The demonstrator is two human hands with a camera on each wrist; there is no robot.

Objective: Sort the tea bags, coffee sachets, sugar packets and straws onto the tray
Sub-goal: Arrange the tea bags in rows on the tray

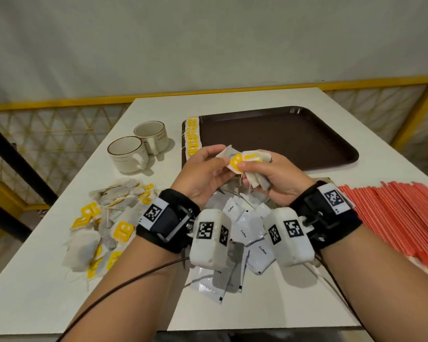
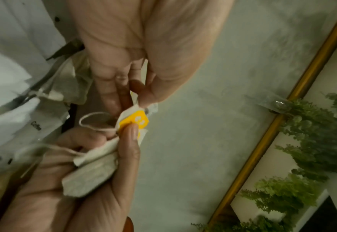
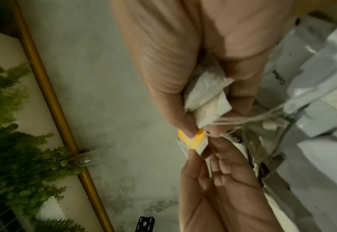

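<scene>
Nearest on the worktop [image 1: 47, 287] are coffee sachets [image 1: 247, 233]. Just above them, both hands hold a small bunch of tea bags [image 1: 245, 164] – right hand [image 1: 274, 176] has its grip clamped round the bags, left hand [image 1: 205, 174] pinches one yellow tag [image 1: 235, 162]. Beyond them sits the brown tray [image 1: 294, 139] – tea bags lined along its left edge.

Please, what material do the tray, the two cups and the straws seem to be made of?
Tray: probably plastic, dark brown, matte with faint sheen at the rim.
Two cups: probably glazed ceramic, cream with brown rim lines, thick walls.
Straws: plastic or paper, I cannot tell; orange-red, thin.
</scene>
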